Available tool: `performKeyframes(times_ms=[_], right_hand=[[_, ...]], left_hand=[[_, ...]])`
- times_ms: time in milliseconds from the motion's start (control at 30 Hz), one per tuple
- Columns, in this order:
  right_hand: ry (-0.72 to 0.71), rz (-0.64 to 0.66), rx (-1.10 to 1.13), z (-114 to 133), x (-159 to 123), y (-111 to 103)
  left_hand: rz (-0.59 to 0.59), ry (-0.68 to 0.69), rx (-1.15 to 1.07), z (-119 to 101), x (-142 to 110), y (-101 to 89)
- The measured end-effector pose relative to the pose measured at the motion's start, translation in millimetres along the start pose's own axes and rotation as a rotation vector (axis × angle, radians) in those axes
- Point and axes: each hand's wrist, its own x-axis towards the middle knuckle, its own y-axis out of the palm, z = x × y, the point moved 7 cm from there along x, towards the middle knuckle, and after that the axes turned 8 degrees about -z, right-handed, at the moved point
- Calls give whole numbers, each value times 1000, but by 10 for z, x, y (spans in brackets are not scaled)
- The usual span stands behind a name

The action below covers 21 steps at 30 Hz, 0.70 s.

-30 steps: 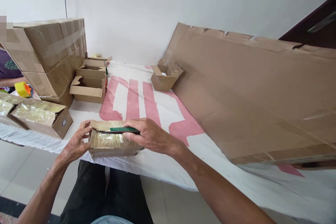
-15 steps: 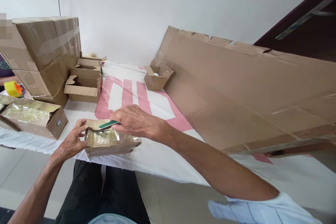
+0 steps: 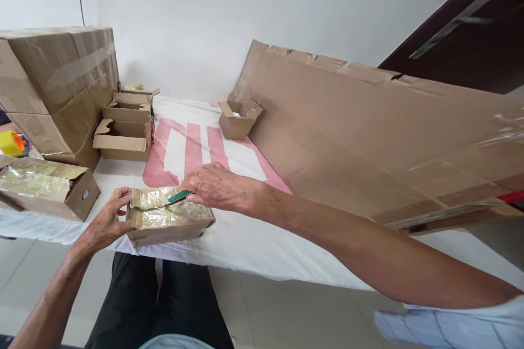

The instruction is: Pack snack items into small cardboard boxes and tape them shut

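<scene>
Near the table's front edge lies a small cardboard box [image 3: 170,235], its top covered with shiny clear tape. My left hand [image 3: 108,221] grips the box's left end, thumb at the near side and fingers at the far side. In my right hand [image 3: 216,188] is a green utility knife [image 3: 180,196], held over the box top. Its blade points left and rests along a slit in the tape between the two top flaps. The blade's tip is hard to make out.
Left of me sits another taped box [image 3: 77,196], with a yellow tape roll [image 3: 12,143] behind it. Large stacked cartons [image 3: 61,92] stand beyond. Open boxes [image 3: 123,147] line their right side. A small open box [image 3: 237,122] touches a big cardboard sheet [image 3: 368,142] leaning at right.
My right hand has drawn the knife to the right along the box top, and the slit in the tape is longer. My left hand keeps its grip. The view has shifted slightly right.
</scene>
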Motion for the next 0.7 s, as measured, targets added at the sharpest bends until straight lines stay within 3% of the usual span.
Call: performKeyframes(times_ms=[200, 300, 400, 533, 600, 700], right_hand=[[64, 87, -49, -261, -268, 155], [100, 64, -11, -428, -446, 194], [187, -37, 119, -660, -636, 150], [338, -262, 494, -951, -943, 158], [425, -346, 664, -1036, -1072, 352], [548, -480, 773, -1061, -1195, 881]], left_hand=[[-27, -19, 9, 0, -11, -38], [-17, 7, 9, -4, 0, -1], [-14, 14, 18, 13, 9, 19], [6, 53, 5, -9, -10, 36], [25, 62, -22, -35, -18, 46], [38, 62, -54, -78, -12, 41]])
